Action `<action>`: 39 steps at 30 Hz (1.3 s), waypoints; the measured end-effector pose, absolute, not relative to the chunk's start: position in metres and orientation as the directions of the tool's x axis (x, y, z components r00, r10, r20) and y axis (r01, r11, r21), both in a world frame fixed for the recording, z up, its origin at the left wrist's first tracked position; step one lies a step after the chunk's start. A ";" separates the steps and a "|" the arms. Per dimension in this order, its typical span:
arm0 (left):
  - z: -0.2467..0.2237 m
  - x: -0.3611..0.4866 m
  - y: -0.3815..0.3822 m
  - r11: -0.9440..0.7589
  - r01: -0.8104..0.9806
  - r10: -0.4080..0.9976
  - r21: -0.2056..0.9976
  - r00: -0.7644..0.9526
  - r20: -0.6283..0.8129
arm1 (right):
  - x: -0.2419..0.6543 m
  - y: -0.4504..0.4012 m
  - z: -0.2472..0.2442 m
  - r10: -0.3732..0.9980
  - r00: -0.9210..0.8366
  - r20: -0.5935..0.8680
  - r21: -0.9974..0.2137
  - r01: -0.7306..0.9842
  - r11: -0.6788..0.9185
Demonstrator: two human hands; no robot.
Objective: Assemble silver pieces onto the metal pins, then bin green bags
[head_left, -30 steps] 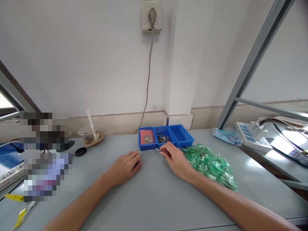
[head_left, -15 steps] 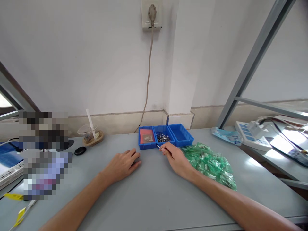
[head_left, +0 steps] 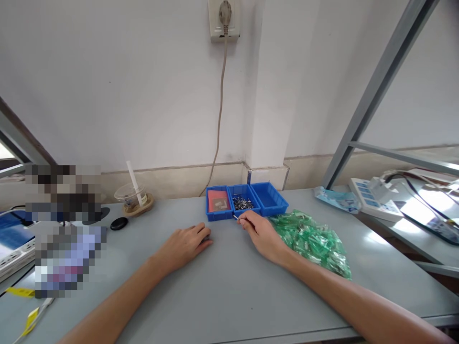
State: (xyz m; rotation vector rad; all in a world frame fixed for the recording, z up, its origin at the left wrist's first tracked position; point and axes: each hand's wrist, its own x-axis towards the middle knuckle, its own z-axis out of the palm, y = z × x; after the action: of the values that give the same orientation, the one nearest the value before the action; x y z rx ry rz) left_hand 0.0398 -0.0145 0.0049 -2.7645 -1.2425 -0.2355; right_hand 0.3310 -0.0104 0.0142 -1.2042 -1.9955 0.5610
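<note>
My right hand [head_left: 263,236] is closed in a pinch on a thin silver metal pin [head_left: 235,217], whose tip points at the front edge of the middle blue bin [head_left: 247,213]. Inside that bin lies a heap of small metal pins [head_left: 243,202] with dark and shiny parts. My left hand [head_left: 187,245] rests palm down on the grey table, fingers loosely bent and thumb apart; whether anything lies under it is hidden. The left blue bin [head_left: 219,217] holds a reddish card [head_left: 214,196] with a small clear bag on it. To the right stands another blue bin [head_left: 269,199].
Crumpled green plastic bags [head_left: 315,243] lie beside my right forearm. Farther right are a blue packet [head_left: 337,199] and a white power strip [head_left: 375,200]. A clear cup [head_left: 129,191] with a white stick and a black oval object [head_left: 119,223] are at left. A wall stands behind.
My left hand has shifted slightly right along the table. My right hand keeps its pinch on the pin near the bins. The camera view has moved slightly.
</note>
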 end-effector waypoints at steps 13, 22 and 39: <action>0.009 0.041 -0.017 -0.717 0.695 0.686 0.046 0.693 0.224 | 0.332 -0.009 0.015 0.893 -0.287 0.347 -0.716 0.534 0.450; 0.013 0.028 -0.014 -0.567 0.819 0.817 -0.089 0.573 0.064 | 0.333 -0.010 0.016 0.896 -0.289 0.337 -0.714 0.541 0.444; 0.017 0.033 -0.017 -0.613 0.790 0.786 -0.009 0.611 0.093 | 0.334 -0.007 0.012 0.882 -0.311 0.355 -0.683 0.558 0.472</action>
State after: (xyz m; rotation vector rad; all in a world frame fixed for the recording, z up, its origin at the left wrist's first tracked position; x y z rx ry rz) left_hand 0.0328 -0.0173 0.0167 -2.7753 -1.3583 -0.1232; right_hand 0.3338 -0.0071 0.0123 -1.1920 -2.0045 0.5768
